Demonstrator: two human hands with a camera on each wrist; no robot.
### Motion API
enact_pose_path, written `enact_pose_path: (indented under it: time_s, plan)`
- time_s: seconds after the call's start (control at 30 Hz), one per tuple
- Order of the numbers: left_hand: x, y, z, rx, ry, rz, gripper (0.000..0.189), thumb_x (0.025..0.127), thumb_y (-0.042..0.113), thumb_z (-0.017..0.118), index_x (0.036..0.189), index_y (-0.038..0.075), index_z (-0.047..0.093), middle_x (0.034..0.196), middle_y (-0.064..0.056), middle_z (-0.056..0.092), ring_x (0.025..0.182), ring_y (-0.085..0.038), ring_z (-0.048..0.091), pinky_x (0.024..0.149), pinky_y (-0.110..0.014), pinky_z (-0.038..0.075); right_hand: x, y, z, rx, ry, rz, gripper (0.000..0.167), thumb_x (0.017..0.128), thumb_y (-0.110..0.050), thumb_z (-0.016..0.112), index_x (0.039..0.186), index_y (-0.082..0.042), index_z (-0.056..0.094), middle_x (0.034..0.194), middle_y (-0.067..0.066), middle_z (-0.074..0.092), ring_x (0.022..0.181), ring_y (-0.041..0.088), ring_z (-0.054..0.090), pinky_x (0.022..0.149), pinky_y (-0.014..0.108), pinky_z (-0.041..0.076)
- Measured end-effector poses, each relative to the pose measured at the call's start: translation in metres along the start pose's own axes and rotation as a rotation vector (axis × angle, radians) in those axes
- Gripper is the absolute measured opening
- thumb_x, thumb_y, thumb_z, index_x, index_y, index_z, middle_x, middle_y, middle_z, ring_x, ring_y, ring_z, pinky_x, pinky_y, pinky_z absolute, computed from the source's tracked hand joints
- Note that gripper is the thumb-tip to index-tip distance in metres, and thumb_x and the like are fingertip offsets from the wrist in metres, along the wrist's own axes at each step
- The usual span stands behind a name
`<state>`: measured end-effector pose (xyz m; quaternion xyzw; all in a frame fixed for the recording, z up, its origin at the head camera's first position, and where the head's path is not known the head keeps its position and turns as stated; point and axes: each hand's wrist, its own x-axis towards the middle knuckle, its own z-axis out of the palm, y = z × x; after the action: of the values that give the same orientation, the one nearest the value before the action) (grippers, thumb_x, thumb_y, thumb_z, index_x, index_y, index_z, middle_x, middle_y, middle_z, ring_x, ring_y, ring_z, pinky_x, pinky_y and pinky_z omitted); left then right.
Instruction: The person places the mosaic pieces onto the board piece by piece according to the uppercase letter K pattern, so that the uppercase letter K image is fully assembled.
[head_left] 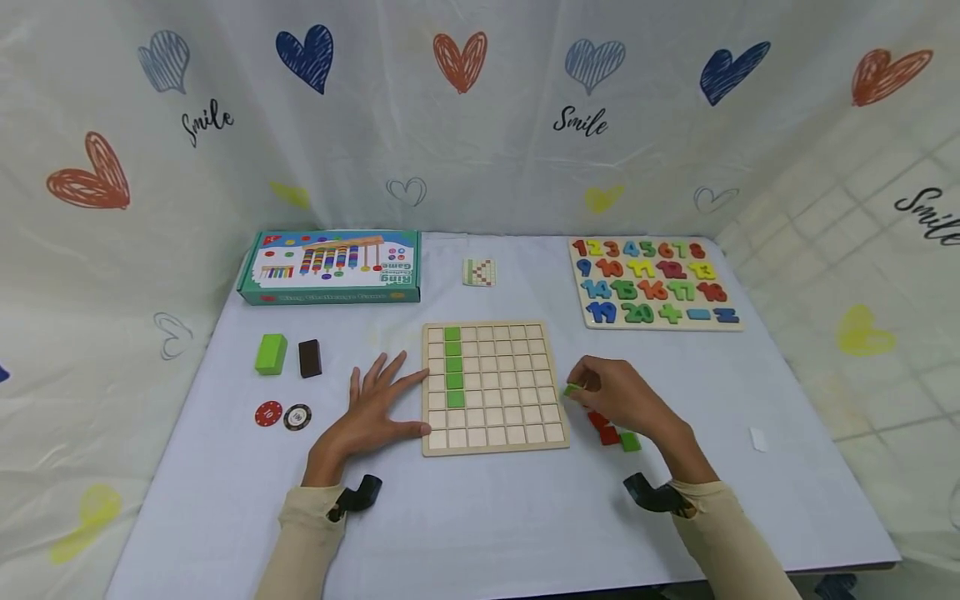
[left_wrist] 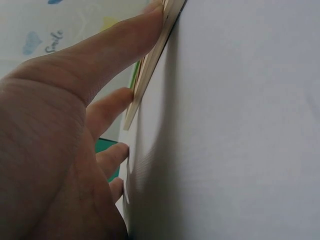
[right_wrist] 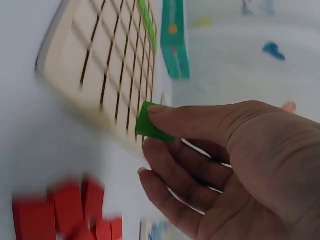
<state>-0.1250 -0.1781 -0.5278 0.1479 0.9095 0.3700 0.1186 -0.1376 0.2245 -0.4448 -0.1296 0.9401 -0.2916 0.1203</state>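
Green tile [right_wrist: 147,122] partly hidden by right hand [head_left: 617,392]. Red tiles [right_wrist: 67,207] blurred, some cut off by right wrist view's bottom edge; board [right_wrist: 75,55] cut off at top. White scrap [head_left: 758,440] near tabletop's [head_left: 480,525] right edge: too small to identify.

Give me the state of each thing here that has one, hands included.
Left hand: spread, touching the grid board
Right hand: pinching a green tile
Green tile: held, not in a cell
Grid board: flat, mostly bare
Placed green tiles: filling part of one column
Red tiles: loose, off the board
Number board: filled
Game box: closed
Two chips: flat
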Motion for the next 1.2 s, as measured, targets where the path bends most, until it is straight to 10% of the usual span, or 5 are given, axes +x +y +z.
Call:
enact_pose_path:
  time_s: [0.47,1.2]
  plan:
    - [0.001,0.0,0.0,0.016,-0.005,0.007,0.09,0.084,0.047,0.089,0.161,0.026,0.048,0.179,-0.011,0.014,0.164,-0.039,-0.006,0.123,-0.067,-0.019,0.039,-0.091,0.081,0.08,-0.062,-0.316,0.014,0.093,-0.011,0.083,0.106,-0.013,0.078,0.094,-0.008,0.075,0.084,0.008,0.064,0.075,0.025,0.056]
    - [0.0,0.001,-0.001,0.031,0.001,0.005,0.089,0.083,0.045,0.09,0.161,0.025,0.049,0.178,-0.012,0.016,0.164,-0.041,-0.004,0.123,-0.068,-0.018,0.039,-0.09,0.116,-0.028,-0.009,-0.274,0.004,0.095,-0.017,0.081,0.094,-0.021,0.081,0.087,-0.013,0.068,0.082,0.005,0.058,0.068,0.023,0.05]
